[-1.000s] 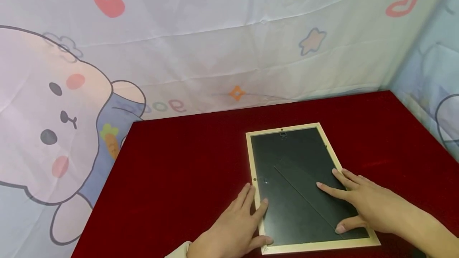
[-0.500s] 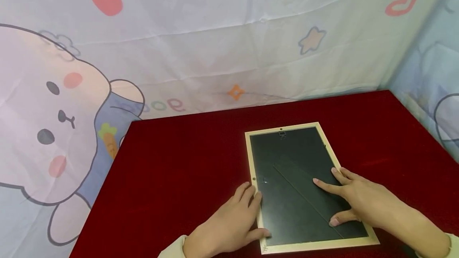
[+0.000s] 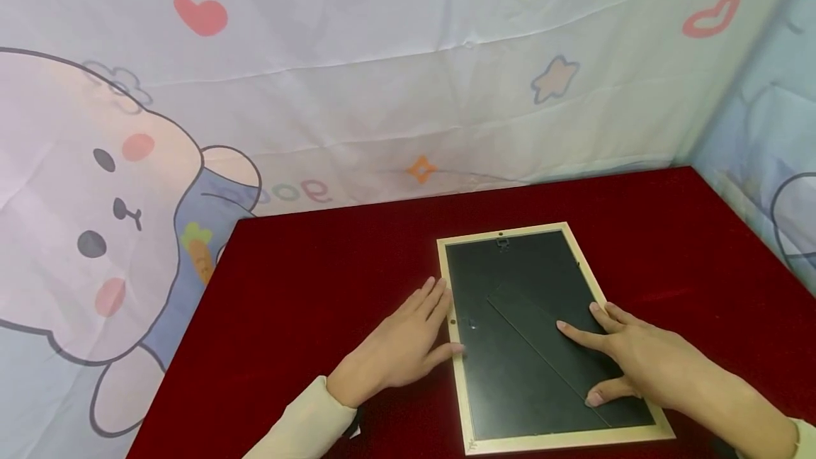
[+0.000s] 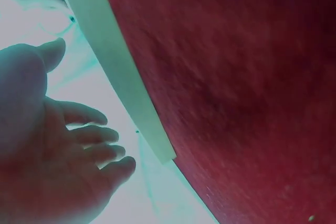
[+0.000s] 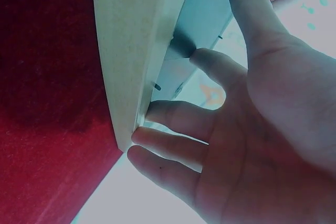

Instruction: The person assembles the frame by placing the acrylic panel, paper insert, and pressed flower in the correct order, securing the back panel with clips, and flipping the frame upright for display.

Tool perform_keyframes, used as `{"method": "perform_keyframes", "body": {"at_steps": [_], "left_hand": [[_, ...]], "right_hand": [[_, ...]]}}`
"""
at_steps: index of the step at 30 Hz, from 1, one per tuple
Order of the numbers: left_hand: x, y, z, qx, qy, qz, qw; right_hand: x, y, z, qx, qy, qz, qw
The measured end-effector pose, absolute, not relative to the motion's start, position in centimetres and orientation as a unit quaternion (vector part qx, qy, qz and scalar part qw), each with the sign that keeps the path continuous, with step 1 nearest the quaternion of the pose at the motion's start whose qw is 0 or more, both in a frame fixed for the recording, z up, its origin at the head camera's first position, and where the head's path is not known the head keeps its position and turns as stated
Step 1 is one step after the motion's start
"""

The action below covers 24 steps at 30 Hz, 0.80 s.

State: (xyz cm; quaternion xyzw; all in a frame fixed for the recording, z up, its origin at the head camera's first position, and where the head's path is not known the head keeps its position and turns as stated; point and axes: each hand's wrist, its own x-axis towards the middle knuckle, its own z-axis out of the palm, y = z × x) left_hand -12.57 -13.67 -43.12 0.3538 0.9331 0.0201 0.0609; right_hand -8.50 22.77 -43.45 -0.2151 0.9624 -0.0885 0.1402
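Observation:
A photo frame [image 3: 567,440] with a pale wooden rim lies face down on the red cloth. Its black backing board [image 3: 510,395] faces up, with a stand leg [image 3: 519,314] lying flat in it and a small metal hanger [image 3: 503,242] at the far end. My left hand [image 3: 401,346] lies along the left rim, fingers straight and together, thumb tip over the rim. Spread over the right side is my right hand [image 3: 656,363]; its index finger and thumb rest on the board, the other fingertips at the right rim. In the right wrist view these fingertips meet the wooden rim [image 5: 126,51].
Red cloth [image 3: 331,289] covers the table around the photo frame. Behind it hangs a pale printed curtain [image 3: 382,55] with a cartoon bear, hearts and stars. Another curtain [image 3: 790,161] closes off the right side.
My left hand has slid forward along the left rim, away from the near corner, and its fingers have straightened. My right hand has shifted slightly left, its thumb drawn up the board.

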Motion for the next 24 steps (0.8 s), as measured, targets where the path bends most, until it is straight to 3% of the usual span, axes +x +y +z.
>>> {"method": "perform_keyframes", "body": {"at_steps": [24], "left_hand": [[-16.1,-14.2,-43.5,0.311,0.94,0.06,0.129]], "right_hand": [[-8.6,22.5,-43.0,-0.219,0.961,-0.075,0.152]]}}
